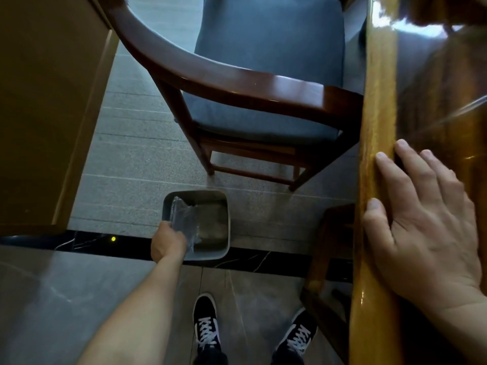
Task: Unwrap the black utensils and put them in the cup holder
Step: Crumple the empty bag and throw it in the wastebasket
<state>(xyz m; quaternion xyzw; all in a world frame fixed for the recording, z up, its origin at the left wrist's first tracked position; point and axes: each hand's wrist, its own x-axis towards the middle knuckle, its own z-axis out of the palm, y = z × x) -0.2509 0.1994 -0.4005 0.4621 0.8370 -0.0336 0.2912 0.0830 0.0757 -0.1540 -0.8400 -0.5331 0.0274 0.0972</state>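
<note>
Floor bin (pixel 210 255) sits under left hand (pixel 168 242) gripping blurry wrapper (pixel 184 219)

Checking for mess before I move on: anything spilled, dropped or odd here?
Nothing stands out. The left hand holds a clear plastic wrapper over the grey bin; the right hand rests flat on the table edge.

A dark wooden chair (pixel 237 83) with a blue-grey cushion (pixel 268 61) stands far, just beside the glossy wooden table (pixel 376 133) along the right. A brown wooden panel (pixel 47 101) fills the left. Grey ribbed flooring (pixel 131 159) meets a black marble strip (pixel 263 262), then polished grey tiles (pixel 52 299) nearer. A grey bin (pixel 210 255) stands at that strip.
</note>
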